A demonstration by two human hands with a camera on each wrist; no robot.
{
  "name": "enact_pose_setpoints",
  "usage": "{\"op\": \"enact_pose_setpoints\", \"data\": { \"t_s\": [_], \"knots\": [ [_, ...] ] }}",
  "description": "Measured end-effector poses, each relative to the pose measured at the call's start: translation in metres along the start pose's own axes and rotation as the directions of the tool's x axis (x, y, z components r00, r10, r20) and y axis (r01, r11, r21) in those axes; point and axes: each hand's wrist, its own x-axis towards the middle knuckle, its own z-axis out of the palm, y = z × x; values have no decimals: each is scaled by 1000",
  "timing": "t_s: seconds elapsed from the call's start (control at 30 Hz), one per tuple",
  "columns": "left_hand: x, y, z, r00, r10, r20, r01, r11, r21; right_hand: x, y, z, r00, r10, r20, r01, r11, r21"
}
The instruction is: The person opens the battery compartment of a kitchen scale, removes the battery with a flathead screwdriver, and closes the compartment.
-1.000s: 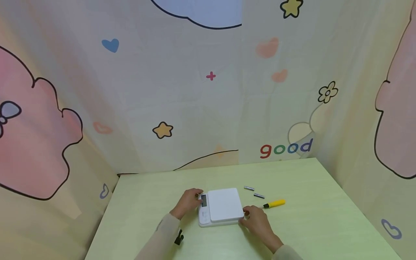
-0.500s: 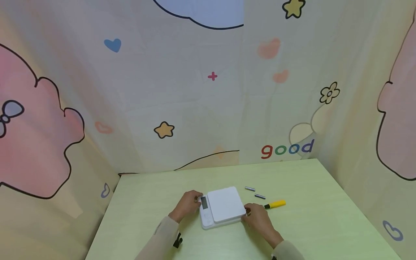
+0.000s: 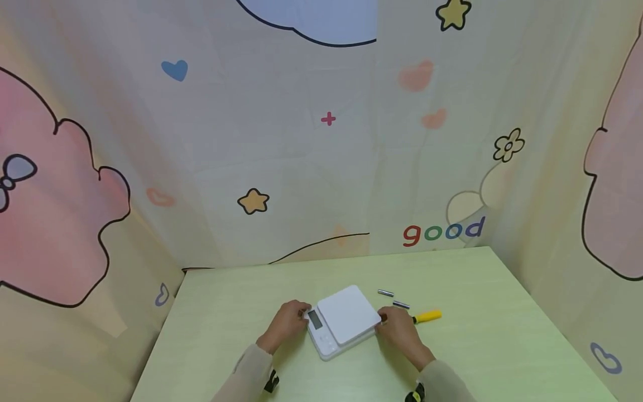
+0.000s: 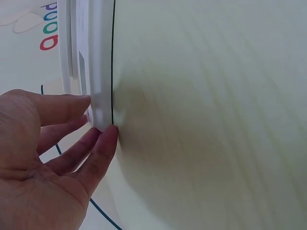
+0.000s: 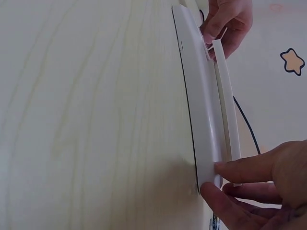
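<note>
A white kitchen scale (image 3: 346,318) with a small display (image 3: 315,319) lies on the pale green table (image 3: 241,301), turned at an angle. My left hand (image 3: 301,312) grips its left corner by the display, thumb above and fingers (image 4: 103,143) against the lower edge of the scale (image 4: 98,62). My right hand (image 3: 384,319) pinches the opposite right corner of the scale (image 5: 204,120) between thumb (image 5: 225,203) and fingers. The left hand (image 5: 225,24) shows at the far end in the right wrist view.
Two small grey batteries (image 3: 385,292) (image 3: 400,304) and a yellow-handled screwdriver (image 3: 427,316) lie just right of the scale, close behind my right hand. Patterned cloth walls (image 3: 326,167) enclose the table at the back and both sides.
Both hands have turned the scale counterclockwise on the table; its right corner has swung away from me and the display end has come nearer. The batteries and screwdriver have not moved.
</note>
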Motion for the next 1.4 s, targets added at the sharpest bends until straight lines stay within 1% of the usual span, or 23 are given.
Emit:
{"op": "enact_pose_setpoints", "data": {
  "t_s": [0.13,0.33,0.57,0.73,0.87,1.03,1.17,1.4],
  "knots": [
    [-5,-1,0,1000,12,-19,-12,1000,-4,5,-2,-2,999,30,16,-30,1000,7],
    [-13,1,2,1000,5,-22,-6,1000,-24,14,-2,-4,999,29,37,-29,1000,0],
    [-24,4,4,1000,-7,-26,6,1000,-24,27,1,-5,998,24,50,-26,999,38],
    [-30,7,5,1000,-8,-27,7,999,-53,36,2,-5,998,12,64,-13,1000,21],
    [-34,9,7,1000,-15,-9,14,996,-89,43,3,-4,998,-9,64,8,1000,15],
    [-39,10,10,1000,-15,4,15,990,-143,50,2,-2,998,15,69,-20,997,71],
    [-44,11,11,1000,-15,7,16,985,-173,55,0,-1,996,41,85,-48,995,87],
    [-51,17,14,1000,-9,15,13,977,-213,65,-3,1,992,25,124,-38,994,104]
  ]
}}
